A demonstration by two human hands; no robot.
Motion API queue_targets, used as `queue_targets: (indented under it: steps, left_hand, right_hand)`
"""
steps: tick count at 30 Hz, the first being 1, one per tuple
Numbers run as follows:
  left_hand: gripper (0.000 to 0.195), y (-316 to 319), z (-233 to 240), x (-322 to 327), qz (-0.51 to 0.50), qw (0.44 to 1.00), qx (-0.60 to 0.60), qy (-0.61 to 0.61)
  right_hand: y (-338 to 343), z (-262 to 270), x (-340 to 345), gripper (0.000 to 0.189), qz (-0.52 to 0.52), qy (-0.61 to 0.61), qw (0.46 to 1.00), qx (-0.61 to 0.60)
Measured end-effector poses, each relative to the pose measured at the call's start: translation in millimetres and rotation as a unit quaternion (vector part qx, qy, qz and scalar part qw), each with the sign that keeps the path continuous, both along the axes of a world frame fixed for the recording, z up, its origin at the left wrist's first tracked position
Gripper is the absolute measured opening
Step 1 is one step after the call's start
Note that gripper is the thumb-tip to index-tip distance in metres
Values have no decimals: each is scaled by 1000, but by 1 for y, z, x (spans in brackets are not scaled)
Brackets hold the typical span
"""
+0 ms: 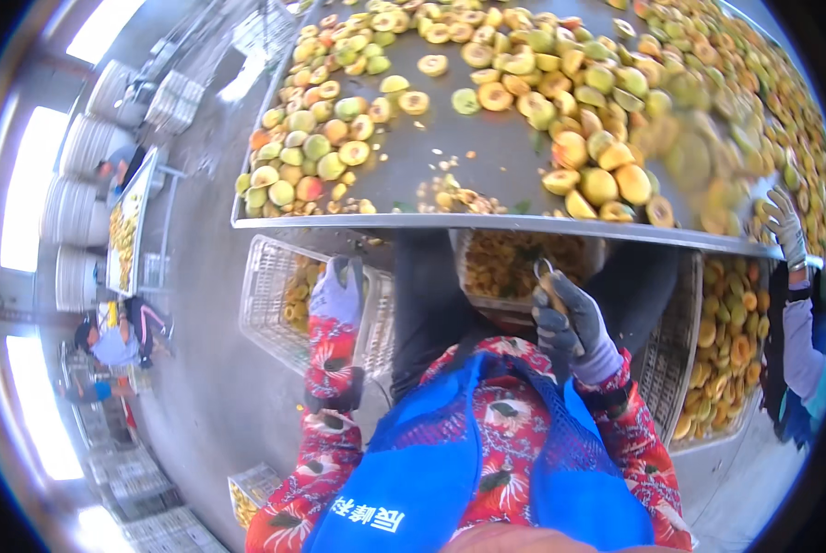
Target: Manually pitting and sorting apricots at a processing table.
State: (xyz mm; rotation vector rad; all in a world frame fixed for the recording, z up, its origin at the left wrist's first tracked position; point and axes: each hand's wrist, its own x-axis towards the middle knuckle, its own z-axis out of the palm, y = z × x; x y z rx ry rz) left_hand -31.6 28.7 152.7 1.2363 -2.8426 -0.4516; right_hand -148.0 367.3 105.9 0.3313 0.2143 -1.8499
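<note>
My right hand, in a grey and white work glove, is closed around the wooden handle of a small tool with a looped metal end. It is in front of my body, below the edge of the metal table. My left hand, gloved too, hangs over a white plastic crate of fruit; whether it holds something cannot be told. Halved peach-like fruits with stones in them are heaped on the table. Small pale scraps lie near its front edge.
Beneath the table stands a container of cut pieces; a crate of halves is at the right. A co-worker's gloved hand reaches over the table's right end. People, another table and stacked white tubs are at the far left.
</note>
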Motion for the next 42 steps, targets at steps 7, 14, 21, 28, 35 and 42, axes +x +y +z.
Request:
queue_targets:
  steps: [7, 14, 21, 28, 35, 42]
  left_hand:
    - [56, -80, 20, -123, -54, 994, -37, -88]
    - [57, -129, -57, -199, -134, 981, -140, 16]
    - [40, 4, -23, -148, 17, 723, 666, 184]
    - [37, 81, -23, -115, -19, 673, 707, 216]
    - [47, 109, -38, -97, -378, 825, 269, 323]
    - [36, 146, -30, -102, -102, 828, 454, 313]
  right_hand:
    - [-37, 14, -9, 38, 93, 127, 967, 199]
    - [-52, 39, -21, 32, 110, 227, 932, 261]
    - [-66, 20, -21, 16, -35, 658, 654, 371]
    - [-65, 46, -25, 20, 12, 880, 335, 335]
    - [-54, 51, -11, 26, 103, 780, 493, 372]
    - [-48, 75, -25, 31, 134, 293, 901, 290]
